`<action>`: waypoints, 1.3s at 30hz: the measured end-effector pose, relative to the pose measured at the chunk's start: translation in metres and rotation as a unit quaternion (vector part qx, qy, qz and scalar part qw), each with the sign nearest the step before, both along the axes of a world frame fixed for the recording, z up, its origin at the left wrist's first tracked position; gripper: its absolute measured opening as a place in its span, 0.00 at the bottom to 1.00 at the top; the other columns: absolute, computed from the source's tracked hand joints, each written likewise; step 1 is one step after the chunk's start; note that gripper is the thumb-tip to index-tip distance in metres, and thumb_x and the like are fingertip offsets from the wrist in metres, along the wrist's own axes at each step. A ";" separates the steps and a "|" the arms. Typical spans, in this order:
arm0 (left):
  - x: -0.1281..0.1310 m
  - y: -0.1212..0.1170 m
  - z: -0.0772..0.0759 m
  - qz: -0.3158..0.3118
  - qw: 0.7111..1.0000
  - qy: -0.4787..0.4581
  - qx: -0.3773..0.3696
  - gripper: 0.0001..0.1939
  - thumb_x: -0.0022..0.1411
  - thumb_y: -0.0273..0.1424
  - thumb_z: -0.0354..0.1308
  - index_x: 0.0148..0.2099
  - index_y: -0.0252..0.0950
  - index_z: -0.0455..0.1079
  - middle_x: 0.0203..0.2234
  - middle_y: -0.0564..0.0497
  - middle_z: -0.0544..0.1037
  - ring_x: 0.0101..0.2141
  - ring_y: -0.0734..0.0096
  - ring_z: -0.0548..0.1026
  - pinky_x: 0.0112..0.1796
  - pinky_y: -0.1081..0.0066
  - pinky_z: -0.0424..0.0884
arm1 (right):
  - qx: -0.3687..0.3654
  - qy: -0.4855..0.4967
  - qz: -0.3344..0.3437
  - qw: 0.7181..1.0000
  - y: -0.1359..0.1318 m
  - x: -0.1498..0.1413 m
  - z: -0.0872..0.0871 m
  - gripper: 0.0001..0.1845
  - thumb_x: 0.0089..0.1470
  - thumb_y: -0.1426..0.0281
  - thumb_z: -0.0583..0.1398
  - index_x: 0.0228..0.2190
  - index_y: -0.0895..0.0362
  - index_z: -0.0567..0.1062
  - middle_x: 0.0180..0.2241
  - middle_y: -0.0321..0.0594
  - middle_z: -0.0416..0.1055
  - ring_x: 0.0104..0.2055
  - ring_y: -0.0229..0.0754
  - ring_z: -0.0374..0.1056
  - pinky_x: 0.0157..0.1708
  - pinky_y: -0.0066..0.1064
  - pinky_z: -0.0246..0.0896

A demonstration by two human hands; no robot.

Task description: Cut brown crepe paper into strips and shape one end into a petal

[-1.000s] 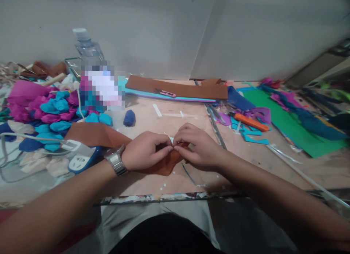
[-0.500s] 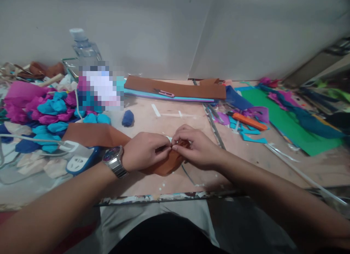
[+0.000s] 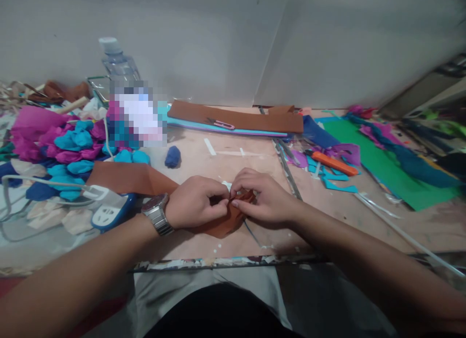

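Observation:
A long strip of brown crepe paper (image 3: 222, 224) lies across the table in front of me, its far end (image 3: 124, 177) stretching off to the left. My left hand (image 3: 199, 202), with a metal watch on the wrist, pinches the gathered edge of the strip between thumb and fingers. Facing it, my right hand (image 3: 262, 197) pinches the crumpled right end of the same paper, and the fingertips of both hands nearly meet. What lies inside the folds is hidden by my fingers. A small dark blue bundle (image 3: 173, 157) sits beyond my left hand.
At left are a pile of magenta and blue crumpled pieces (image 3: 74, 134), a white-and-blue power strip (image 3: 111, 212) and a plastic bottle (image 3: 118, 61). Thread snips (image 3: 223, 125) rest on a folded brown stack (image 3: 255, 119). An orange utility knife (image 3: 335, 163) and green sheet (image 3: 396, 183) lie right.
The view has shifted slightly, so things sit a little farther right. Both hands keep pinching the brown paper; the right fingers have moved slightly over its folds.

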State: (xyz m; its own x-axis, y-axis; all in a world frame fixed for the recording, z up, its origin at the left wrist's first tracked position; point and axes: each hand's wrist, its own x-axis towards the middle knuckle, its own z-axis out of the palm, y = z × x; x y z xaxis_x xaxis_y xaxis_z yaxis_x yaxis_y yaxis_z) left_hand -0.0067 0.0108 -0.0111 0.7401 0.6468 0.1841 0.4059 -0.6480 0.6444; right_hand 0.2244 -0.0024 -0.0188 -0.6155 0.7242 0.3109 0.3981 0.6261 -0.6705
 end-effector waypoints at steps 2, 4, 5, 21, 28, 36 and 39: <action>-0.001 0.001 0.000 0.001 1.000 0.000 -0.019 0.08 0.63 0.29 0.59 0.32 0.35 0.77 0.24 0.55 0.78 0.26 0.75 0.71 0.31 0.73 0.62 | 0.001 -0.002 0.010 1.000 0.001 0.001 0.001 0.08 0.53 0.77 0.65 0.36 0.55 0.79 0.35 0.41 0.78 0.43 0.46 0.70 0.45 0.38 0.65; -0.001 0.002 0.000 0.005 1.000 -0.002 -0.031 0.08 0.63 0.29 0.59 0.33 0.35 0.77 0.25 0.55 0.78 0.26 0.75 0.71 0.32 0.73 0.62 | 0.004 -0.004 0.013 1.000 0.001 0.002 0.002 0.08 0.54 0.77 0.65 0.38 0.55 0.79 0.36 0.41 0.79 0.42 0.46 0.70 0.45 0.38 0.65; -0.002 0.002 0.000 0.007 0.999 -0.002 -0.033 0.07 0.63 0.28 0.59 0.33 0.35 0.77 0.25 0.55 0.78 0.27 0.75 0.71 0.32 0.73 0.62 | 0.006 -0.004 0.011 1.000 0.002 0.002 0.002 0.08 0.55 0.77 0.64 0.38 0.55 0.80 0.35 0.40 0.79 0.42 0.46 0.70 0.45 0.38 0.65; -0.002 0.002 0.002 0.011 1.000 0.013 -0.025 0.09 0.66 0.30 0.57 0.34 0.35 0.75 0.25 0.54 0.76 0.26 0.73 0.70 0.31 0.72 0.62 | -0.155 0.012 -0.024 0.987 0.008 0.009 0.002 0.09 0.57 0.70 0.65 0.41 0.56 0.81 0.39 0.41 0.81 0.41 0.44 0.76 0.42 0.34 0.69; -0.004 0.005 0.001 0.023 0.997 -0.022 -0.074 0.08 0.66 0.29 0.56 0.36 0.35 0.76 0.26 0.54 0.77 0.28 0.73 0.72 0.32 0.72 0.64 | -0.308 0.071 -0.014 0.948 0.022 0.019 -0.002 0.15 0.56 0.60 0.68 0.38 0.60 0.81 0.34 0.41 0.80 0.35 0.41 0.73 0.37 0.32 0.68; -0.004 0.007 -0.001 0.024 0.994 -0.036 -0.100 0.09 0.68 0.32 0.57 0.39 0.35 0.77 0.30 0.52 0.80 0.31 0.71 0.74 0.35 0.72 0.67 | -0.396 0.121 -0.008 0.910 0.023 0.020 0.000 0.17 0.52 0.58 0.71 0.32 0.60 0.83 0.30 0.38 0.79 0.32 0.38 0.71 0.37 0.31 0.66; -0.004 0.007 -0.002 0.016 0.993 -0.047 -0.111 0.09 0.68 0.31 0.57 0.38 0.36 0.77 0.30 0.53 0.79 0.31 0.71 0.74 0.35 0.72 0.67 | -0.412 0.128 -0.013 0.902 0.023 0.021 0.001 0.18 0.51 0.57 0.72 0.33 0.60 0.84 0.31 0.39 0.80 0.32 0.39 0.72 0.36 0.31 0.67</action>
State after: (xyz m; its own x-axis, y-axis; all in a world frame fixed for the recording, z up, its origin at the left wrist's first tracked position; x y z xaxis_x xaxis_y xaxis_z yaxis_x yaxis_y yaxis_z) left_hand -0.0109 0.0173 -0.0131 0.7044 0.7025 0.1013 0.3560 -0.4732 0.8058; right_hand 0.2455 0.0207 -0.0181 -0.5796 0.7875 -0.2094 0.1711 -0.1337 -0.9762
